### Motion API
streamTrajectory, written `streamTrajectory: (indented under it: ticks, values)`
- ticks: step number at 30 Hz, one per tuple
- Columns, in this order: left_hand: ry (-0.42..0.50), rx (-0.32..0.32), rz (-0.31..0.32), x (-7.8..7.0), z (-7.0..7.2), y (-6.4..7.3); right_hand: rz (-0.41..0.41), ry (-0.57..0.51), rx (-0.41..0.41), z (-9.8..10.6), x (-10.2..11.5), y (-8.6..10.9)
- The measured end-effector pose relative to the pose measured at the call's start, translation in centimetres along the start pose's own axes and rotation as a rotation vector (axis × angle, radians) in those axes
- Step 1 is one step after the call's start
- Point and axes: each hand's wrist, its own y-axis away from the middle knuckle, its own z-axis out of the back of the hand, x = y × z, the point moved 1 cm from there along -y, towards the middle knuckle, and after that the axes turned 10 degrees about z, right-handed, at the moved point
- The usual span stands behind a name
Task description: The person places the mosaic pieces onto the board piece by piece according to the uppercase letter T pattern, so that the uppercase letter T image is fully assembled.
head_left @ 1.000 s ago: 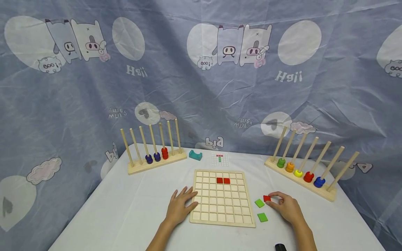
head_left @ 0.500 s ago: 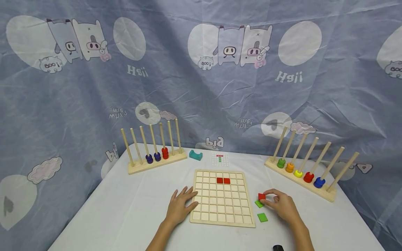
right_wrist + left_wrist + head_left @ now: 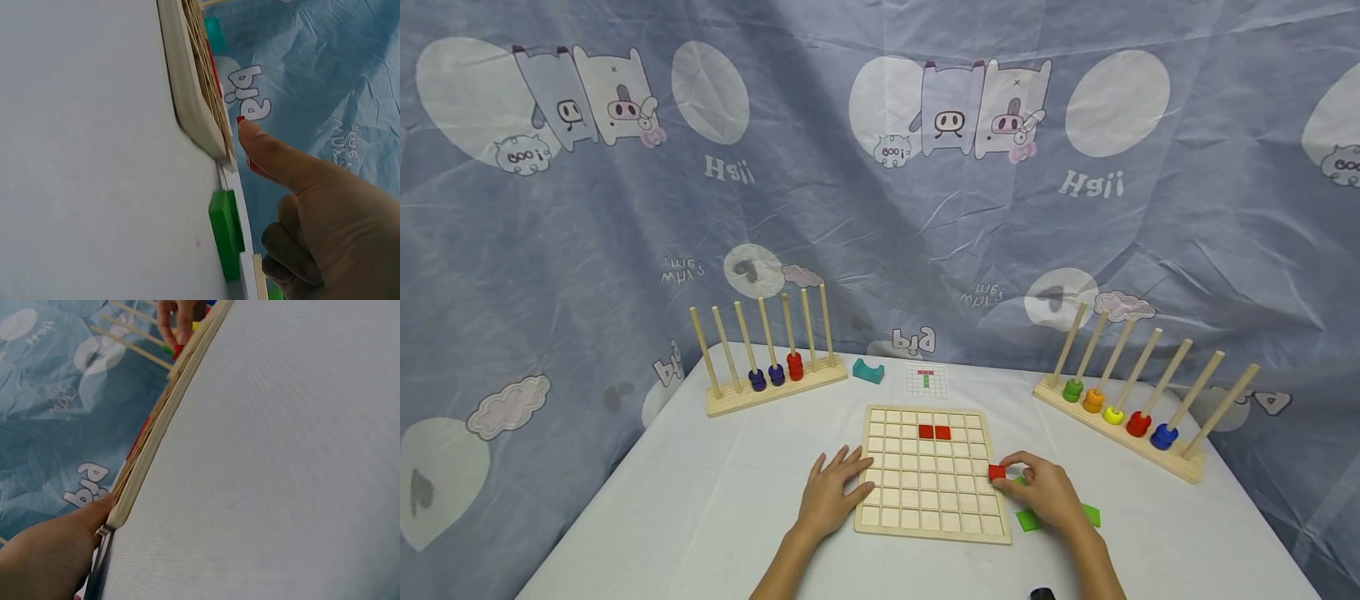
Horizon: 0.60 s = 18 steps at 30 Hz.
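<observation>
My right hand (image 3: 1043, 493) pinches a red square tile (image 3: 996, 472) between thumb and fingers, at the right edge of the wooden grid board (image 3: 1007, 537). In the right wrist view only a sliver of that tile shows past the thumb. Two red tiles (image 3: 934, 432) lie side by side in the board's second row from the back. My left hand (image 3: 829, 495) rests at the board's left edge, fingers spread, with thumb and fingertips touching the frame. Green tiles (image 3: 1028, 521) lie on the table beside and under my right hand, partly hidden by it.
A small grid card (image 3: 927, 392) with a red and green T pattern lies behind the board, next to a teal curved block (image 3: 868, 372). Peg stands with coloured rings rise at back left (image 3: 775, 397) and right (image 3: 1120, 425). A black object (image 3: 1042, 593) shows at the front edge.
My right hand has carried the red tile left, from beside the green tiles to the board's right edge. Another green tile now shows behind the hand. My left hand stays put.
</observation>
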Motion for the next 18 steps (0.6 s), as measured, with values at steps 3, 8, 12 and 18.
streamTrajectory:
  ticks: [3,8,12,18]
  values:
    - [0.003,0.000,0.001,-0.1,0.1,0.0,0.010,-0.025,0.002,-1.0,0.9,-0.4]
    - [0.003,-0.003,-0.001,0.0,0.0,0.0,0.044,-0.038,-0.029,-3.0,2.4,-1.1]
    - [0.000,0.002,-0.001,0.0,-0.1,0.0,0.083,-0.042,-0.052,-4.4,3.3,-1.7]
    - [0.001,0.003,0.002,0.0,0.0,0.1,0.091,-0.069,-0.088,-5.7,4.6,-2.7]
